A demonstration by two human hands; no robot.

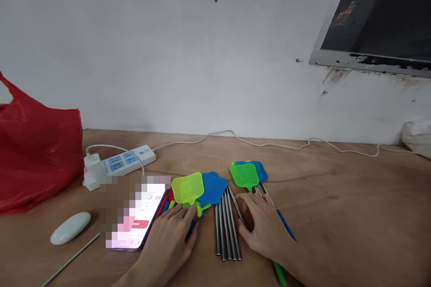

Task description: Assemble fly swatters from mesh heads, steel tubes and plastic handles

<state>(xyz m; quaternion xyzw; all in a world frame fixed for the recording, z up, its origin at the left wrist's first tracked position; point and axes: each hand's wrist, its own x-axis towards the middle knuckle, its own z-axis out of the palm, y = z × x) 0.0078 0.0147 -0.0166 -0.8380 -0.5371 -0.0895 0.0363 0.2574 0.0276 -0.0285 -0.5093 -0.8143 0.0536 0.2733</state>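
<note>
Both hands flat, fingers spread: left hand point(173, 237) on mesh plastic swatters point(198, 190), right hand point(262, 228) beside steel rods point(227, 228).

Plastic mesh fly swatter heads point(198, 189) lie matt beside shiny smooth metal rods point(226, 228); the table point(353, 215) is bare plywood, the red bag point(33, 157) thin glossy plastic.

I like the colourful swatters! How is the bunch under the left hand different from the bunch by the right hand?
The left bunch shows a yellow-green head on top of a blue one; the right bunch shows a brighter green head on top of blue ones. The left bunch lies nearer the phone, with the left hand resting on its handles; the right bunch sits farther back, beside the right hand. Both are mesh fly swatters lying flat on the wooden table.
</note>
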